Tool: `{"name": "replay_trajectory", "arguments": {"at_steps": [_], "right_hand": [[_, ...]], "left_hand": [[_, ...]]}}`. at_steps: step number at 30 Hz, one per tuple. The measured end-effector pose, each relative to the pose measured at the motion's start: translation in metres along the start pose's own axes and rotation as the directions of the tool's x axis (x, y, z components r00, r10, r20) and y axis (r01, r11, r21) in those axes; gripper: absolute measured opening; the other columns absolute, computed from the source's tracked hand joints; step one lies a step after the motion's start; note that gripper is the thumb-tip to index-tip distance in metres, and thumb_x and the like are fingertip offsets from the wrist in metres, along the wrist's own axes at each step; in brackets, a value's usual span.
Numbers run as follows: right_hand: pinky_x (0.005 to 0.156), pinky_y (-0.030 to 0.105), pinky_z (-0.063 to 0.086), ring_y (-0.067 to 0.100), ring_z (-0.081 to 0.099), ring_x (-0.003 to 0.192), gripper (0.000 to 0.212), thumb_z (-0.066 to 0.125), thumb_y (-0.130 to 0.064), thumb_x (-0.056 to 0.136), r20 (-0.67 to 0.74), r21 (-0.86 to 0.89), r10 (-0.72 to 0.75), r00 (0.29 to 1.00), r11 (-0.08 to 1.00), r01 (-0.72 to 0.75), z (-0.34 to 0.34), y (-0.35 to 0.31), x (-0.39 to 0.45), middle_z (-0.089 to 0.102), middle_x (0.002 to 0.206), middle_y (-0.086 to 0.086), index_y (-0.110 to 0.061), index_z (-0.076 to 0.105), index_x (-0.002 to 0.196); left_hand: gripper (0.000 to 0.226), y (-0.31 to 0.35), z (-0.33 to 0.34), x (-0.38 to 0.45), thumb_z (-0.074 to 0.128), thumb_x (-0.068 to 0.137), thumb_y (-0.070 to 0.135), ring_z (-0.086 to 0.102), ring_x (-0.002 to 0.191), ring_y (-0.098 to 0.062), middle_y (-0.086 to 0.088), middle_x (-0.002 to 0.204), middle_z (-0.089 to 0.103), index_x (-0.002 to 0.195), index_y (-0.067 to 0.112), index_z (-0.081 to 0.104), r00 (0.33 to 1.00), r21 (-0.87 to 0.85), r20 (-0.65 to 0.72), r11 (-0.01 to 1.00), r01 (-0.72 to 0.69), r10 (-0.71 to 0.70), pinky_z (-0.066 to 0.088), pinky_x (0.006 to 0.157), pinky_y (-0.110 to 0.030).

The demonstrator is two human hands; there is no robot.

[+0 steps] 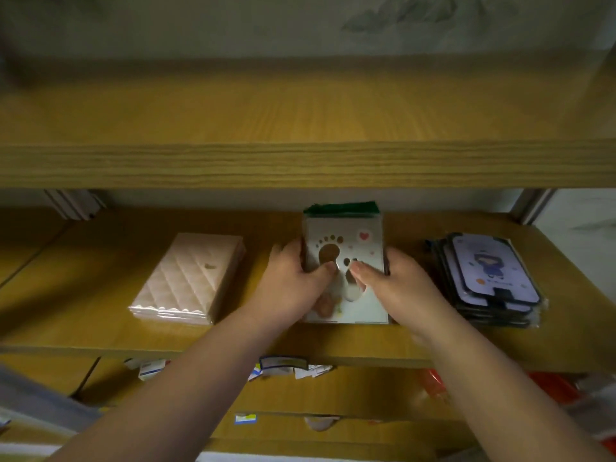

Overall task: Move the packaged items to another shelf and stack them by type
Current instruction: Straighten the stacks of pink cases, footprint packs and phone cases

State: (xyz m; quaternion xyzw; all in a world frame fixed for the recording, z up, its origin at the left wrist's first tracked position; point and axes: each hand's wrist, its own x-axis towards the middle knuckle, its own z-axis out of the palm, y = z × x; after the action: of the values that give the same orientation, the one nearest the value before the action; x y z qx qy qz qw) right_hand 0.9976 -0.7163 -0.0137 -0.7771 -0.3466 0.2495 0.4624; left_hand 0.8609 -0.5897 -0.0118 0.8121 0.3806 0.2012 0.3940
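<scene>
Three piles of packaged items lie on the middle wooden shelf [100, 331]. In the centre is a stack of footprint-print packs [346, 238] with a green top edge. My left hand [293, 281] grips its left side and my right hand [396, 285] grips its right side, both thumbs pressing on the top pack. To the left lies a stack of pink quilted packs [190, 281]. To the right sits a fanned stack of purple packs [490, 278] with a cartoon figure.
The upper wooden shelf [300, 111] spans the whole view above the piles. Below the middle shelf, lower shelves hold small loose packets [150, 368], a red item [430, 381] and a grey bin edge [36, 398] at lower left.
</scene>
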Motion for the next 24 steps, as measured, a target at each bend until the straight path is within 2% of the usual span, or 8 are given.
{"name": "replay_trajectory", "arguments": {"at_steps": [5,8,11,15,18,20,22,24], "right_hand": [[0.069,0.038,0.055,0.022,0.069,0.079,0.032,0.062,-0.04,0.086,0.056,-0.138,0.15,0.987,0.98,-0.141,0.013,-0.018,0.007,0.075,0.083,-0.002,-0.023,0.066,0.059],[0.076,0.042,0.057,0.024,0.068,0.08,0.024,0.066,-0.036,0.071,0.013,-0.223,0.201,0.979,0.955,-0.193,0.018,-0.025,0.007,0.075,0.085,0.001,-0.023,0.067,0.051],[0.087,0.045,0.055,0.03,0.065,0.1,0.038,0.061,-0.052,0.072,-0.044,-0.333,0.128,0.991,0.933,-0.135,0.013,-0.029,0.0,0.071,0.109,0.011,-0.02,0.075,0.088],[0.107,0.037,0.04,0.026,0.046,0.134,0.069,0.054,-0.061,0.088,-0.148,-0.461,0.008,0.989,0.884,-0.076,-0.012,-0.031,-0.022,0.049,0.145,0.005,-0.018,0.05,0.142],[0.104,0.039,0.045,0.02,0.051,0.129,0.064,0.054,-0.059,0.089,-0.246,-0.505,-0.081,0.966,0.861,-0.057,-0.046,-0.022,-0.04,0.054,0.139,0.0,-0.021,0.053,0.14],[0.084,0.035,0.051,0.018,0.059,0.106,0.043,0.056,-0.054,0.089,-0.34,-0.49,-0.139,0.93,0.87,-0.049,-0.074,-0.012,-0.048,0.06,0.113,-0.003,-0.022,0.061,0.117],[0.073,0.03,0.05,0.018,0.059,0.091,0.036,0.058,-0.046,0.09,-0.442,-0.414,-0.109,0.89,0.905,-0.095,-0.105,0.004,-0.05,0.058,0.105,0.002,-0.016,0.061,0.111],[0.08,0.035,0.048,0.026,0.06,0.101,0.042,0.059,-0.045,0.09,-0.5,-0.343,-0.008,0.866,0.92,-0.189,-0.135,0.023,-0.047,0.061,0.113,0.01,-0.01,0.059,0.114]], "left_hand": [[0.051,-0.014,-0.006,0.014,0.066,0.078,0.057,0.063,0.102,-0.026,-0.006,0.11,0.066,0.11,0.017,0.067,0.992,0.168,0.09,0.983,0.069,-0.085,0.055,0.089,-0.044],[0.05,-0.019,-0.005,0.015,0.068,0.079,0.05,0.059,0.109,-0.03,-0.01,0.116,0.066,0.12,0.021,0.065,0.996,0.224,0.087,0.975,-0.008,-0.011,0.051,0.093,-0.041],[0.052,-0.015,-0.005,0.012,0.067,0.078,0.047,0.053,0.114,-0.039,-0.016,0.119,0.062,0.122,0.021,0.062,0.992,0.271,0.024,0.955,-0.123,0.12,0.044,0.094,-0.042],[0.059,0.011,0.001,0.002,0.062,0.087,0.047,0.05,0.119,-0.043,-0.02,0.13,0.06,0.134,0.013,0.058,0.97,0.308,-0.021,0.925,-0.224,0.242,0.039,0.098,-0.042],[0.062,0.04,0.018,-0.007,0.062,0.088,0.045,0.049,0.124,-0.038,-0.014,0.137,0.057,0.141,0.013,0.053,0.949,0.306,0.0,0.903,-0.301,0.316,0.038,0.102,-0.04],[0.061,0.06,0.037,-0.012,0.06,0.09,0.047,0.047,0.13,-0.031,-0.009,0.142,0.055,0.143,0.018,0.052,0.945,0.221,0.053,0.919,-0.326,0.322,0.036,0.104,-0.035],[0.057,0.077,0.062,-0.019,0.056,0.095,0.045,0.045,0.134,-0.026,-0.006,0.147,0.051,0.146,0.021,0.049,0.949,0.103,0.129,0.948,-0.302,0.288,0.031,0.101,-0.027],[0.055,0.095,0.087,-0.026,0.051,0.099,0.043,0.042,0.138,-0.024,-0.005,0.152,0.047,0.148,0.02,0.045,0.95,0.024,0.193,0.967,-0.253,0.244,0.026,0.1,-0.022]]}}
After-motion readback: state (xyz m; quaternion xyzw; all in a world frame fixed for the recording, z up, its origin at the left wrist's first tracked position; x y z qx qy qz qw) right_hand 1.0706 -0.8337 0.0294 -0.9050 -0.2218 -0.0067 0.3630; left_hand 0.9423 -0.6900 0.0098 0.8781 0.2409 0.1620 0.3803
